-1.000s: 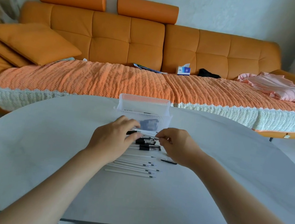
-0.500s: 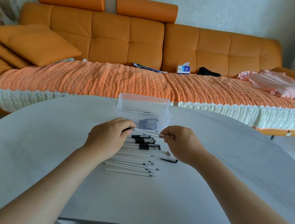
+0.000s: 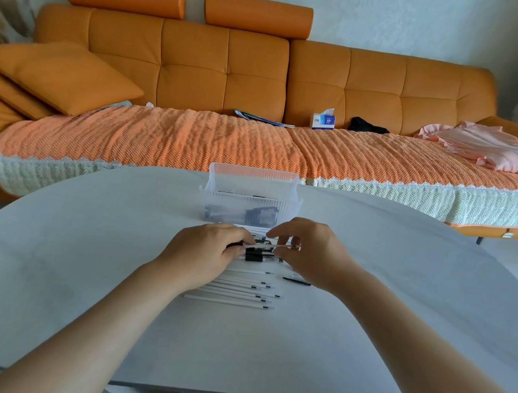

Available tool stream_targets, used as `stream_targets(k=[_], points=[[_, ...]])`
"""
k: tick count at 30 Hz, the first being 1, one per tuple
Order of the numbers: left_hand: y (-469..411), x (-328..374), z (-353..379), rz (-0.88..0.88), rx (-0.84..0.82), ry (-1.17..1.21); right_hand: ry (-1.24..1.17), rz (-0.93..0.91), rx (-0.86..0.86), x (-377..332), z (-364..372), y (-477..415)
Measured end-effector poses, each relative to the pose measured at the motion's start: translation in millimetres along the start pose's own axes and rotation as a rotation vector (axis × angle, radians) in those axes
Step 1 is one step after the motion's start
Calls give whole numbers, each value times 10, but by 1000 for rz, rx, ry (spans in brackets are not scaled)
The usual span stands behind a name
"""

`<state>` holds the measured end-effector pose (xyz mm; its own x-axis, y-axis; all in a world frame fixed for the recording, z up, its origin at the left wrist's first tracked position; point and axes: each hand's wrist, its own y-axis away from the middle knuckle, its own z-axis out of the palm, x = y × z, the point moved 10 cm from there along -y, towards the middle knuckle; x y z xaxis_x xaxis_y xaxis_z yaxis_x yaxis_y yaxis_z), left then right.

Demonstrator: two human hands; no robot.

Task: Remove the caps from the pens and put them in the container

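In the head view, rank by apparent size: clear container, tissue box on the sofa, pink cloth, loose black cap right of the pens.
1. pink cloth
2. clear container, nearer the camera, so its true rank is unsure
3. tissue box
4. loose black cap

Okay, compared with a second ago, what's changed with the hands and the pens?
Both hands still work one pen over the pile. The right hand has opened its upper fingers while still pinching it; the left hand keeps its grip. The uncapped pens, loose cap and container haven't moved.
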<state>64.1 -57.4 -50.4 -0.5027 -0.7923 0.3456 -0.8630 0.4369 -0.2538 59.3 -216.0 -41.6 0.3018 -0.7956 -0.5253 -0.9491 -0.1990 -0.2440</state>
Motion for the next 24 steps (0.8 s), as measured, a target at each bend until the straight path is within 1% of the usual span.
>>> stream_targets(k=[4, 8, 11, 17, 22, 24], points=[[0, -37, -44, -16, 18, -10, 101, 72, 8, 110, -58, 13], [6, -50, -55, -27, 17, -27, 113, 144, 0, 174, -83, 41], [7, -32, -58, -42, 17, -32, 72, 119, -1, 128, -50, 39], [10, 59, -12, -20, 10, -20, -65, -3, -12, -77, 65, 36], [16, 112, 15, 11, 23, 8, -114, -26, -12, -142, 100, 38], [17, 118, 29, 15, 24, 17, -110, -8, -7, -119, 102, 28]])
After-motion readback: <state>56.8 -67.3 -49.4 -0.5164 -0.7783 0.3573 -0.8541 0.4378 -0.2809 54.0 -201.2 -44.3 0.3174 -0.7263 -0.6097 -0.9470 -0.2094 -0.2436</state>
